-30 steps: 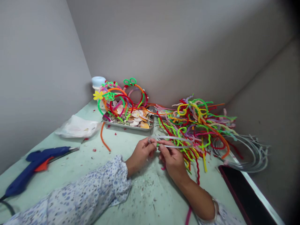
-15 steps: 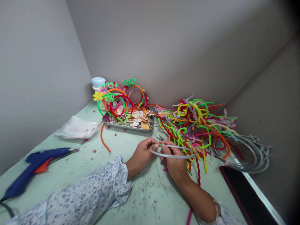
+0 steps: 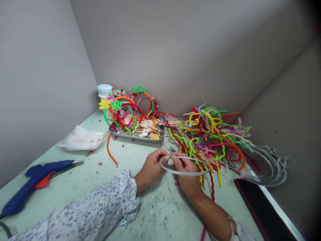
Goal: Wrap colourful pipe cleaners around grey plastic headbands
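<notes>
Between my two hands is a thin grey headband, its loop lying over the back of my right hand. A small green piece, perhaps pipe cleaner, shows at the band where my fingertips meet. My left hand is closed, thumb and forefinger pinching at that spot. The right one is closed too, its thumb and fingers on the band just beside the green piece. Pointed metal tips show just beyond my fingers; the rest of that tool is hidden.
Tangled pipe cleaners lie behind my right hand, with bare headbands beside them. A metal tray of shells stands at the back under decorated headbands. A blue glue gun, plastic bag and phone lie around.
The headband's loop has tipped, its near side now a little lower. Both hands keep nearly the same place and grip, and the camera view has shifted slightly.
</notes>
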Tool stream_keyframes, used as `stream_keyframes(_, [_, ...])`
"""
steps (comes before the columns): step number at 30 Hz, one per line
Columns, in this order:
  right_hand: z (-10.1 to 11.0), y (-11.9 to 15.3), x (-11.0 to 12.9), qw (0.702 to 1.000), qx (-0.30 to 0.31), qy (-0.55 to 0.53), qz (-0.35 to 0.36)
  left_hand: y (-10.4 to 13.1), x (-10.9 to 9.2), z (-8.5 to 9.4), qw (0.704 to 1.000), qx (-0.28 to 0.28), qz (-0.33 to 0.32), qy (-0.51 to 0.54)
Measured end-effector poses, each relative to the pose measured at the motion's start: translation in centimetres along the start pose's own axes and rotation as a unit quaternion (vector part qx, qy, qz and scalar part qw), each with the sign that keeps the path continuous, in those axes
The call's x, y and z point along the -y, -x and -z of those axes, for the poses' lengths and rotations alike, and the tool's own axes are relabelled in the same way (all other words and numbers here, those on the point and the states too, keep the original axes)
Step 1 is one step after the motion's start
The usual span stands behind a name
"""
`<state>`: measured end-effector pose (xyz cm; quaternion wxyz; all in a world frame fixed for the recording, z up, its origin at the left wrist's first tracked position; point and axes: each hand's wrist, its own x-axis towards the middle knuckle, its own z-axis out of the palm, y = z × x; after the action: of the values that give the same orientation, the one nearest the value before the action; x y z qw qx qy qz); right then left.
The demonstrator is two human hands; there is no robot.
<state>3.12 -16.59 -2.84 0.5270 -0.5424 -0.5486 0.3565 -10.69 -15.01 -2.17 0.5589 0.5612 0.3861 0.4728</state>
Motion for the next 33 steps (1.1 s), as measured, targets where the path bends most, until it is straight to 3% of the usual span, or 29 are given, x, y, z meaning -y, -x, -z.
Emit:
stream_keyframes(16, [0.16, -0.19, -0.65, 0.998, -0.016, 0.054, 0.013, 0.06, 0.01, -0.36, 0.999, -0.027, 0.008, -0.034])
stream_keyframes(33, [-0.03, -0.34, -0.4, 0.999, -0.028, 0.034, 0.008, 0.23, 0.79, -0.39, 0.991, -0.055, -0.037, -0.113])
